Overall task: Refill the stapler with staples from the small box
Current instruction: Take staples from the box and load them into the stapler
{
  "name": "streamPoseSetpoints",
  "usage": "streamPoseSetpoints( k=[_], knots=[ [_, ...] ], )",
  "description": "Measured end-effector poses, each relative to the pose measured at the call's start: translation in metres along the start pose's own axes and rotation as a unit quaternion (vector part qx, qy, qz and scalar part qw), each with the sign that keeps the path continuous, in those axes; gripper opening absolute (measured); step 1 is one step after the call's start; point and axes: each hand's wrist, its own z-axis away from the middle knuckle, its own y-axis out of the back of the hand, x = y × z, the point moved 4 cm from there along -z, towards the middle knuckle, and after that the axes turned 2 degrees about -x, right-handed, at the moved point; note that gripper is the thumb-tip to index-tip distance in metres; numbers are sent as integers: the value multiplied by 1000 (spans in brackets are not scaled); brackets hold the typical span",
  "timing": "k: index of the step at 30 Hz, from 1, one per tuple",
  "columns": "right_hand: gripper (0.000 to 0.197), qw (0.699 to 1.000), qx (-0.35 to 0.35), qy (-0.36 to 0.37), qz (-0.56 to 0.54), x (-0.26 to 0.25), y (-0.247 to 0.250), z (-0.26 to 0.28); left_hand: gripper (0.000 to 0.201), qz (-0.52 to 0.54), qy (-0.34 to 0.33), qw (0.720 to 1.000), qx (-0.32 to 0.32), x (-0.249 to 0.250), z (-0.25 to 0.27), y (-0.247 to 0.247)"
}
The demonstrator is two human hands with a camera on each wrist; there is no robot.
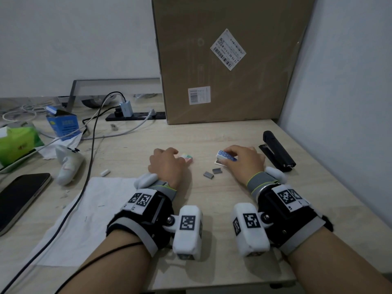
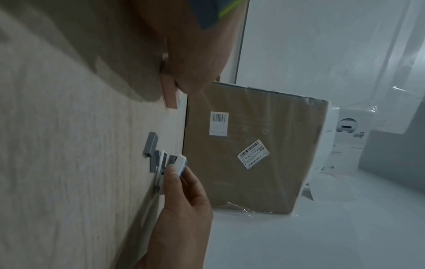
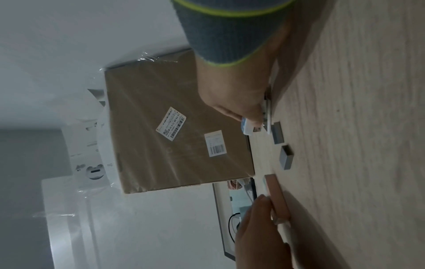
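Note:
A black stapler (image 1: 277, 150) lies closed on the desk at the right. Just left of it, my right hand (image 1: 237, 159) pinches the small blue-dotted staple box (image 1: 226, 157), tilted over its white tray on the desk; in the wrist views the box (image 2: 181, 162) (image 3: 248, 127) shows an open end. Two grey staple strips (image 1: 208, 174) (image 1: 217, 171) lie loose in front of it, also seen as strips (image 3: 286, 157) (image 2: 150, 143). My left hand (image 1: 169, 163) curls over a pastel pink box (image 1: 187, 159) (image 3: 276, 191).
A large cardboard carton (image 1: 229, 60) stands at the back, and a wall (image 1: 350, 102) closes the right side. A cable (image 1: 91, 149), power strip (image 1: 135, 116), blue carton (image 1: 62, 124), phone (image 1: 19, 198) and white paper (image 1: 89, 209) crowd the left.

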Motion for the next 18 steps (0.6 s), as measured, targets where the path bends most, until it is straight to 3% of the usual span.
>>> streamPoseSetpoints(
  k=[3,8,12,18],
  knots=[
    [23,998,24,35,-43,-7,4,3,35,28,-103,994,6,15,6,4],
    [25,983,16,127,-130,-20,2,7,33,115,-248,960,-59,35,20,-6],
    [31,968,-16,145,-203,-20,-4,6,7,172,-268,945,-77,41,26,-4],
    [44,973,5,115,-202,-19,0,5,17,176,-264,948,-29,40,27,-1]
  ],
)
